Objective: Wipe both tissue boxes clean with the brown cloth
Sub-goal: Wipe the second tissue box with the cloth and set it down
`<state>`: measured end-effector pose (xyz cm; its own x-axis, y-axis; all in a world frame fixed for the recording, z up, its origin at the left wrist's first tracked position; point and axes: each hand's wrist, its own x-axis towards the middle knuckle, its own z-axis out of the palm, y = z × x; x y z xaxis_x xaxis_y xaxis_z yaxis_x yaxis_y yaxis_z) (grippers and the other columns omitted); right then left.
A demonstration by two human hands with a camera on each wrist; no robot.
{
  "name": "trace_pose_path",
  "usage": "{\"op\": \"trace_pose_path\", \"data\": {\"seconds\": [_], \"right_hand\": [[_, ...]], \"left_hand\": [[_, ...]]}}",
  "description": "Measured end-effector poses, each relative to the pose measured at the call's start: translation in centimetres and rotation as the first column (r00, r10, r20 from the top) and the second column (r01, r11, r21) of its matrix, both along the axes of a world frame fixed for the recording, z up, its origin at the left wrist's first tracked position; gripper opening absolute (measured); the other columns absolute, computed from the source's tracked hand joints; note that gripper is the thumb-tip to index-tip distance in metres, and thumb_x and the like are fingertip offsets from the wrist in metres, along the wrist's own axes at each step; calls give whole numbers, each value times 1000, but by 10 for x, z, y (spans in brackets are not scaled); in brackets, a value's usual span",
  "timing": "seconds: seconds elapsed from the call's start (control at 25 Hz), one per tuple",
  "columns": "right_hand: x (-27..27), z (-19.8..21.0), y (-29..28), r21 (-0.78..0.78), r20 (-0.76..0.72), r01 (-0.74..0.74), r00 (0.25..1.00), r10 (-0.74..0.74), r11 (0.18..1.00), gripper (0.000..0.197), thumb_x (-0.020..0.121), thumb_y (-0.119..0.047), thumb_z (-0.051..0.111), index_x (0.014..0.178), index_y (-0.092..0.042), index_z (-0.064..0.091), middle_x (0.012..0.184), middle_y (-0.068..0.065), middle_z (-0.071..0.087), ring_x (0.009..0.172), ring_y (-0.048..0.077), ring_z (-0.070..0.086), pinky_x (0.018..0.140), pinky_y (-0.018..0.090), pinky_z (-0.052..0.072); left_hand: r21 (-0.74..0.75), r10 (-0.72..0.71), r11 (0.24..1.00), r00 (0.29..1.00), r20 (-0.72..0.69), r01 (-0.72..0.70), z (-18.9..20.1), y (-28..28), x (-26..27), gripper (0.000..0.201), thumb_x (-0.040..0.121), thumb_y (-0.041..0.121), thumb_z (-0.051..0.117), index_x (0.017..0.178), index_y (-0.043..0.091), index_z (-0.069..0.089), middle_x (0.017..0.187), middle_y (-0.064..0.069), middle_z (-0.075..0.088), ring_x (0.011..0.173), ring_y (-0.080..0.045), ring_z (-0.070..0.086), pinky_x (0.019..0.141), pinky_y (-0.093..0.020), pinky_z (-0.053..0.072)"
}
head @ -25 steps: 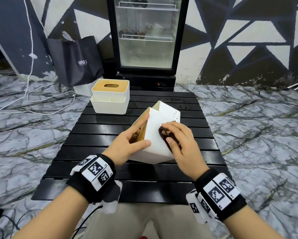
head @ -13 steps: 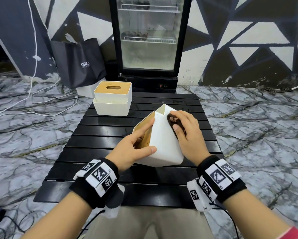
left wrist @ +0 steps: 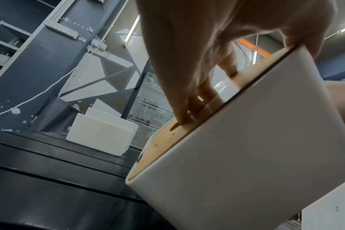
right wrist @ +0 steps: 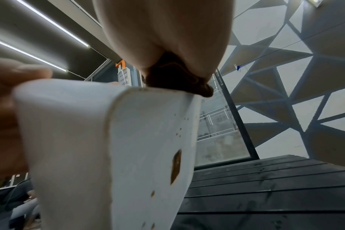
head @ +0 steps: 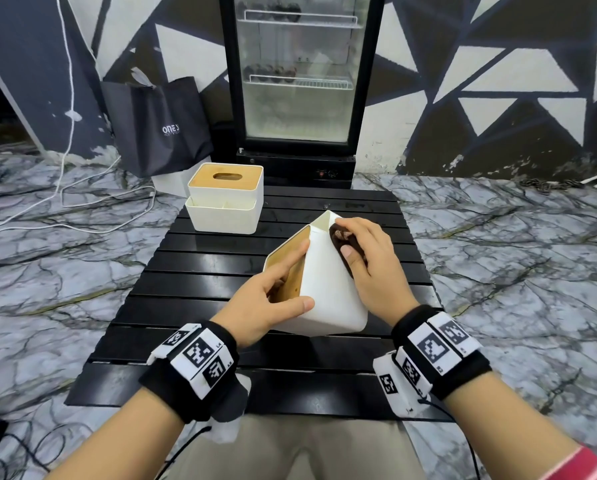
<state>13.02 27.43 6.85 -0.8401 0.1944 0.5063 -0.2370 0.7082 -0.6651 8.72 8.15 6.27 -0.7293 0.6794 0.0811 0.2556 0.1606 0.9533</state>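
Wiping proceeds on the near box (head: pixel 328 289), held tilted above the middle of the table (head: pixel 193 271), with only its near lower corner close to the slats; contact there cannot be told. The left hand (head: pixel 255 306) grips it, thumb curled over the near white face and fingers (left wrist: pixel 187 109) pressed on the wooden lid (head: pixel 290 268), some of them reaching into its slot. The right hand (head: pixel 369 268) presses the brown cloth (head: pixel 342 240) flat against the upper right face, fingers nearly straight over it.

Risk: the hold rests on one hand and possibly one corner, so a hard stroke could likely twist the box out of the thumb's hold or push the lid inward. The bunched cloth covers little area, so the brown specks on the underside (right wrist: pixel 175 165) may be missed.

Orientation: the lid faces left and upward, the underside faces right and downward, and the long axis runs from the near edge up and away toward the far edge. The far box (head: pixel 226 202) stands upright near the far left corner, lid up, well apart from both hands.
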Motion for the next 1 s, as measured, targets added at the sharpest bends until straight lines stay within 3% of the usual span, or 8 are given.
{"op": "trace_pose_path", "data": {"seconds": [0.2, 0.36, 0.48, 0.64, 0.84, 1.0], "right_hand": [[-9, 11, 9, -54, 40, 37, 999, -35, 998, 37, 91, -5, 45, 125, -17, 49, 123, -2, 47, 120, 21, 39, 106, 35, 29], [-12, 11, -3, -31, 30, 46, 999, -45, 998, 38, 91, -5, 45, 127, -16, 47, 126, 3, 47, 120, 20, 37, 104, 29, 24], [-1, 5, -17, -12, -5, 23, 1000, -23, 1000, 40, 88, -13, 42, 127, -17, 47, 125, -1, 46, 117, 11, 33, 103, 26, 23], [17, -3, -29, -17, -35, -14, 999, 13, 1000, 40, 88, -17, 42, 127, -18, 47, 122, -9, 44, 115, 4, 33, 103, 22, 24], [33, -13, -38, 2, -55, -71, 996, 71, 997, 40, 90, -27, 36, 129, -22, 45, 123, -15, 40, 118, 1, 31, 103, 11, 20], [25, -6, -33, -14, -47, -91, 995, 90, 996, 37, 91, -20, 41, 127, -23, 47, 120, -17, 42, 116, 2, 34, 102, 12, 22]], "left_hand": [[-25, -18, 1000, 1000, -15, 17, 2, 3, 0, 73, 61, 46, 69, 121, 71, 36, 89, 41, 56, 88, 6, 52, 84, -10, 38], [-6, -10, 1000, 1000, -9, 10, 1, 2, 0, 75, 64, 39, 71, 125, 65, 37, 86, 41, 56, 83, 9, 52, 80, -7, 38], [7, -8, 1000, 1000, -12, 8, 0, 2, -1, 76, 65, 39, 71, 130, 60, 37, 86, 41, 56, 81, 11, 52, 79, -5, 37], [26, -17, 1000, 1000, -8, 17, 0, 5, -2, 74, 73, 27, 71, 131, 56, 36, 86, 41, 56, 81, 13, 53, 78, -4, 39], [12, -21, 1000, 1000, -17, 21, 4, 6, -2, 74, 65, 42, 72, 125, 64, 35, 91, 41, 57, 88, 14, 54, 87, -5, 41], [13, -19, 1000, 999, -37, 20, 4, 6, -4, 74, 78, 25, 74, 130, 57, 32, 99, 33, 52, 88, 16, 52, 87, -6, 39]]}}
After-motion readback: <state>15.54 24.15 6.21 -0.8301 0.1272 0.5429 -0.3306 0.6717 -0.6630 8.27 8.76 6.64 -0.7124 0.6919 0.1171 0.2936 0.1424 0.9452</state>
